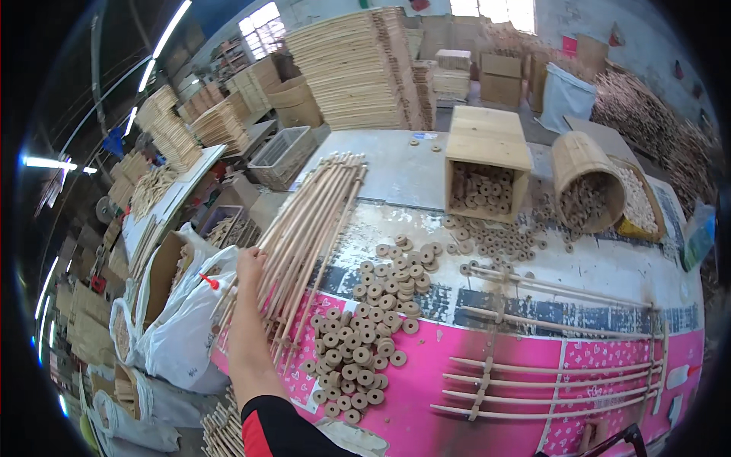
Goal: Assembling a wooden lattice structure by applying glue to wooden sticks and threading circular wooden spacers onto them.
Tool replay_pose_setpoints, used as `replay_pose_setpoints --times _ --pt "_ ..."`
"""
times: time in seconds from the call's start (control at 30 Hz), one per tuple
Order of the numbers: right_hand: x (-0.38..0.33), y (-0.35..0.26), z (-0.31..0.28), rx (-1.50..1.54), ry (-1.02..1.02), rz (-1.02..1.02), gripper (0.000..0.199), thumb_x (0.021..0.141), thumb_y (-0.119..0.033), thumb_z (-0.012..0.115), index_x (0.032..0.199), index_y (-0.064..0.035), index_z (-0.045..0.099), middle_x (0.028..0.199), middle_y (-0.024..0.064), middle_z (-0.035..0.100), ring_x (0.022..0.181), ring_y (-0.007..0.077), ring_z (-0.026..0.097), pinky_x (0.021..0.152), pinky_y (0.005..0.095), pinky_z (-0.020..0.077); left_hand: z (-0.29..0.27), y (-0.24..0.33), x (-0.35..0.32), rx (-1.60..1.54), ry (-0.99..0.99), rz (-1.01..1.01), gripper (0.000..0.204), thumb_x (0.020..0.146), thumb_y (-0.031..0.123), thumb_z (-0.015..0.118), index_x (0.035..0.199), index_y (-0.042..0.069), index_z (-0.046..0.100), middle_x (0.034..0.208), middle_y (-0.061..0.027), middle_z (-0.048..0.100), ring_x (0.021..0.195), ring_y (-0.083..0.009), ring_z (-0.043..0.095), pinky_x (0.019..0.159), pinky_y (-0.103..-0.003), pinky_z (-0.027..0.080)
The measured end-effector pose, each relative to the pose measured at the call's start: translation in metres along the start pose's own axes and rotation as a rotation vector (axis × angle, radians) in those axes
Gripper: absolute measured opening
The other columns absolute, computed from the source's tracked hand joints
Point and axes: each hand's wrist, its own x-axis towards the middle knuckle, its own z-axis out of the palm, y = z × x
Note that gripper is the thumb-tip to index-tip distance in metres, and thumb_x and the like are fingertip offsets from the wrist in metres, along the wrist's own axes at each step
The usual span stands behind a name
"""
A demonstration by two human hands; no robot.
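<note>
Reaching out over the left edge of the worktable [426, 179], the left hand [250, 264] rests on the bundle of long wooden dowels [308, 228], its fingers curled over the near rods as if gripping a few, though the view from behind the knuckles does not show how many it has closed on. The dowels lie roughly parallel, fanned from the far corner down to the near edge, likely so that single rods can be pulled off easily. Just right of them a heap of wooden rings [362, 346] spreads over the pink sheet, within easy reach. More rings fill the open wooden box [487, 164] and the tipped round tub [585, 183] farther back. A partly built dowel rack [556, 365] lies flat at the near right. The right hand is out of view.
</note>
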Motion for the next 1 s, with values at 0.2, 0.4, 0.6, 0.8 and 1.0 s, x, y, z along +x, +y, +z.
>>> replay_pose_setpoints --times 0.2,0.4,0.6,0.8,1.0 --pt "0.024 -0.035 0.013 -0.019 0.064 -0.081 0.003 0.087 -0.006 0.065 0.086 -0.0039 0.063 0.073 0.0087 0.05 0.067 0.0237 0.049 0.062 0.0372 0.0361 -0.013 -0.079 0.01 0.056 0.081 0.184 0.025 0.087 0.015 0.069 0.108 0.001 0.072 0.094 -0.0224 0.072 0.09 -0.034 0.071 0.08 -0.045 0.053" --pt "0.025 -0.058 0.007 0.029 0.058 0.004 0.004 0.084 0.0 0.065 0.085 -0.0042 0.065 0.069 0.0071 0.049 0.064 0.0221 0.05 0.06 0.0351 0.037 -0.013 -0.019 0.008 0.33 0.11 0.174 0.036 0.089 0.006 0.062 0.125 0.005 0.067 0.117 -0.0207 0.07 0.11 -0.0352 0.067 0.094 -0.043 0.052" --pt "0.022 -0.055 -0.003 -0.042 0.057 -0.001 0.004 0.083 -0.005 0.067 0.088 -0.0047 0.067 0.072 0.0094 0.055 0.068 0.027 0.054 0.064 0.038 0.0408 0.067 0.331 -0.158 -0.297 -0.309 0.818 0.044 0.087 0.004 0.065 0.131 0.002 0.062 0.128 -0.0187 0.065 0.121 -0.036 0.06 0.105 -0.043 0.047" --pt "0.029 -0.061 -0.001 -0.011 0.022 -0.006 0.006 0.085 -0.009 0.07 0.09 -0.007 0.07 0.074 0.0092 0.059 0.068 0.0274 0.058 0.064 0.0395 0.045 0.15 0.503 -0.305 -0.344 -0.482 1.343 0.074 0.089 0.044 0.072 0.153 0.021 0.043 0.15 -0.016 0.047 0.137 -0.0351 0.047 0.118 -0.054 0.032" --pt "0.028 -0.063 -0.007 0.016 0.021 0.018 0.007 0.085 -0.01 0.071 0.091 -0.0074 0.07 0.078 0.0086 0.06 0.073 0.0264 0.06 0.064 0.0384 0.0467 0.178 0.532 -0.334 -0.189 -0.611 1.371 0.081 0.083 0.053 0.074 0.154 0.028 0.045 0.133 -0.013 0.054 0.13 -0.0335 0.05 0.115 -0.059 0.03"
